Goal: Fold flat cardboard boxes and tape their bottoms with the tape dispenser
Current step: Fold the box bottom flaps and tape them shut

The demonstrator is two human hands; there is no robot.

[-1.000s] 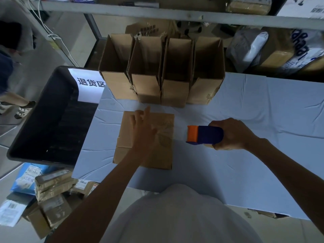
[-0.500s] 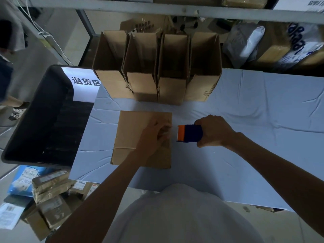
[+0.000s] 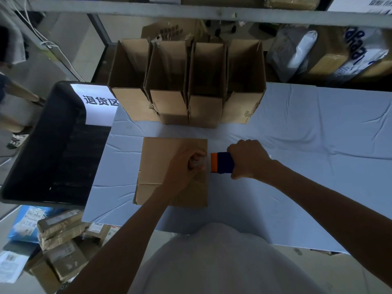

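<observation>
a flat cardboard box (image 3: 161, 158) lies on the near-left part of the bench (image 3: 307, 155), which is covered in a creased pale blue cloth. the left grip (image 3: 184, 166) rests on the box's right part with its fingers curled together; whether they pinch anything cannot be told, since the knuckles hide it. just to the right, the right grip (image 3: 248, 160) is clamped round the blue body of the tape dispenser (image 3: 222, 163), whose orange end points left and sits right by the box's right edge, almost touching the left fingers.

behind the flat box, along the far edge of the bench, four folded boxes (image 3: 186, 85) stand side by side with their tops open, touching one another. they block the way straight ahead. left of the bench a black bin (image 3: 53, 145) stands against it, with a white label (image 3: 97, 102) bearing dark characters at its far-right corner. on the floor near left lie taped parcels (image 3: 61, 236) and a blue packet (image 3: 25, 223). a grey shelf rail (image 3: 191, 11) crosses the top, and below it at far right sit wrapped packages and a grey bag (image 3: 292, 52). the person's pale shirt (image 3: 222, 262) fills the near middle.
</observation>
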